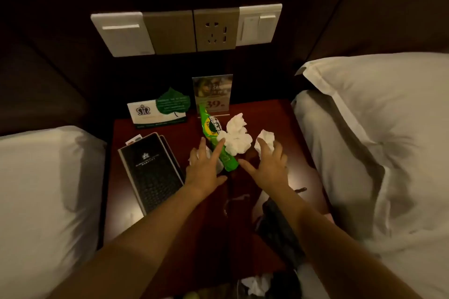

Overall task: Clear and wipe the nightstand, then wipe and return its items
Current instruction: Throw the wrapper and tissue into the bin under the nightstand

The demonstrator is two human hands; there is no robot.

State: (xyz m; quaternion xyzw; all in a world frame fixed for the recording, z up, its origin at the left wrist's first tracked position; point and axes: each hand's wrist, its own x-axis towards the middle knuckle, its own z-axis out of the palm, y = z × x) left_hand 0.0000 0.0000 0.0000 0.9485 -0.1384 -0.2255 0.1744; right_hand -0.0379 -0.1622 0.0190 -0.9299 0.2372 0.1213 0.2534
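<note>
Dark-red nightstand [279,114] btw two beds is barely cleared, so I'm early on: left hand [206,165] spread loose over the lying green bottle [215,138], fingertip at the big tissue wad [238,139], right hand [271,161] closing on a smaller tissue [264,138]; black folder [150,170], cards, wiping all left.

You see a dark red bench [272,114], a green bottle [213,139] with yellow label, white crumpled tissues [237,137], a black textured booklet [151,173], and a green leaf card [172,102].
</note>
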